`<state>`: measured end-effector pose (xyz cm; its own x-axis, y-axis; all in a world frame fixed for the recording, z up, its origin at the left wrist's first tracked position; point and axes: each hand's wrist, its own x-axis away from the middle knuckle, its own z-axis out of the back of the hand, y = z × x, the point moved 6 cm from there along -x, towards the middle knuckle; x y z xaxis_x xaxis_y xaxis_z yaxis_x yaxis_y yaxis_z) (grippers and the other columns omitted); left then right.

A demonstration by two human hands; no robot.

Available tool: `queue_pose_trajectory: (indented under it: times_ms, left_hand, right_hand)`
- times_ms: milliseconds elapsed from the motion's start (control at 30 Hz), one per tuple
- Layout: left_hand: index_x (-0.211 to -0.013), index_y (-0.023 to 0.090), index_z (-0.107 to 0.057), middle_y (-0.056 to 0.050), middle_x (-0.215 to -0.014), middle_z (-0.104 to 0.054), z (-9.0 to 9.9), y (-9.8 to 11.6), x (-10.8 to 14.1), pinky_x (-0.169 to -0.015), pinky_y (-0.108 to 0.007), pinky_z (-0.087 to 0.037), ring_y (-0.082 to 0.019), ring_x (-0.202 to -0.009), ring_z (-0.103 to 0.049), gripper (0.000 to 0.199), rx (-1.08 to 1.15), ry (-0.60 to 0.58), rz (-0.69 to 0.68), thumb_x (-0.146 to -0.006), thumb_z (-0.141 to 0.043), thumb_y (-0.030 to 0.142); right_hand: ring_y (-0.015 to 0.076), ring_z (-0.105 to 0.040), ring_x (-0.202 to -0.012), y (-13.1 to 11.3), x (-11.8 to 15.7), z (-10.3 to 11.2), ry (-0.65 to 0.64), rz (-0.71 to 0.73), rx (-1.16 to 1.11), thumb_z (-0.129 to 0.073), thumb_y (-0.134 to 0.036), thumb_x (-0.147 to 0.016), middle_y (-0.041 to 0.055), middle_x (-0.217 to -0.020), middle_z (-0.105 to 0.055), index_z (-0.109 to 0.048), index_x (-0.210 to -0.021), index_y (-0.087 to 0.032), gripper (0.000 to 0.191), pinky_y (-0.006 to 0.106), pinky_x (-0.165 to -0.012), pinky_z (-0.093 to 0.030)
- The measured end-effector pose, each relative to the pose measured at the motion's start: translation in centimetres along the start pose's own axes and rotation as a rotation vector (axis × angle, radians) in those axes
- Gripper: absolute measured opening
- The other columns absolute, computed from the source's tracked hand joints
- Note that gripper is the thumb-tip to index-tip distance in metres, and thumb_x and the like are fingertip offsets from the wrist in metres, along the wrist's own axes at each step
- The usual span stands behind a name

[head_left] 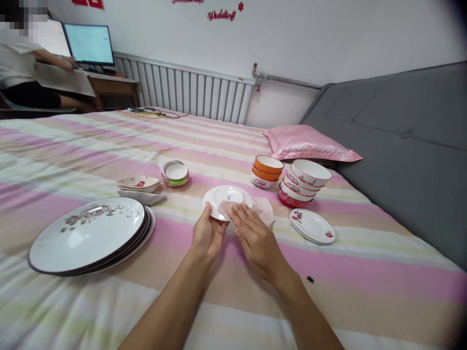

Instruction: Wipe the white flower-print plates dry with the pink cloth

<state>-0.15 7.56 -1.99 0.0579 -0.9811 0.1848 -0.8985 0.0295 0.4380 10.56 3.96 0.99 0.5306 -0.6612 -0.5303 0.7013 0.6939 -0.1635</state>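
My left hand (209, 234) grips a small white plate (211, 198) by its near left edge, thumb on top. The plate's underside faces me, with a blue mark at its centre. My right hand (253, 236) presses a thin pale pink cloth (265, 211) against the plate's right part; the cloth hangs out past the hand on the right. Two white plates with red flowers (313, 226) lie stacked to the right of my hands. Beyond them stand stacked white and red bowls (310, 174) and a shorter stack with orange bowls (268, 165).
At left lies a stack of large oval plates (91, 238), with boat-shaped dishes (140, 187) and small dishes (176, 172) behind. A pink pillow (310, 142) rests by the grey headboard (394, 146). A small black object (310, 279) lies near my right forearm. Another person (22, 68) sits at a desk.
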Motion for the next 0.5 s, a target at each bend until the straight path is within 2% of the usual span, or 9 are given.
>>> queue_pose_trajectory:
  times_ms: [100,267,367,500]
  left_hand:
    - [-0.1,0.009,-0.062,-0.01,-0.092,-0.069,-0.5,-0.3,0.4,-0.074,-0.023,-0.053,-0.015,-0.083,-0.066,0.031,-0.033,-0.045,0.015,-0.093,-0.036,0.025]
    - [-0.085,0.011,-0.065,-0.008,-0.087,-0.069,-0.6,-1.3,1.0,-0.078,-0.022,-0.05,-0.013,-0.082,-0.065,0.03,-0.153,-0.042,0.092,-0.091,-0.041,0.028]
    - [-0.094,0.015,-0.066,-0.007,-0.097,-0.069,-0.4,-1.8,1.2,-0.078,-0.022,-0.049,-0.015,-0.09,-0.064,0.027,-0.258,-0.082,0.093,-0.087,-0.049,0.034]
    - [-0.108,0.019,-0.064,-0.007,-0.113,-0.065,-0.5,-1.9,1.3,-0.089,-0.024,-0.043,-0.018,-0.108,-0.057,0.034,-0.413,-0.181,-0.031,-0.083,-0.054,0.04]
  right_hand:
    - [0.0195,-0.019,-0.136,-0.3,-0.1,-0.1,0.006,0.012,-0.012,-0.031,-0.016,-0.092,0.005,-0.143,-0.033,-0.033,-0.138,-0.018,0.046,0.044,-0.11,-0.028]
    - [0.0195,-0.018,-0.136,-1.0,-0.2,-0.1,0.04,0.052,-0.025,-0.032,-0.017,-0.092,0.0065,-0.143,-0.032,-0.032,-0.137,-0.016,0.045,0.042,-0.11,-0.029]
    - [0.0191,-0.018,-0.136,-1.3,-0.3,-0.1,0.058,0.059,-0.028,-0.032,-0.017,-0.092,0.006,-0.145,-0.028,-0.025,-0.14,-0.017,0.048,0.042,-0.11,-0.029]
    - [0.0193,-0.019,-0.136,-1.6,-0.2,0.0,0.118,0.059,-0.053,-0.032,-0.014,-0.091,0.0053,-0.146,-0.026,-0.016,-0.141,-0.019,0.052,0.043,-0.11,-0.03]
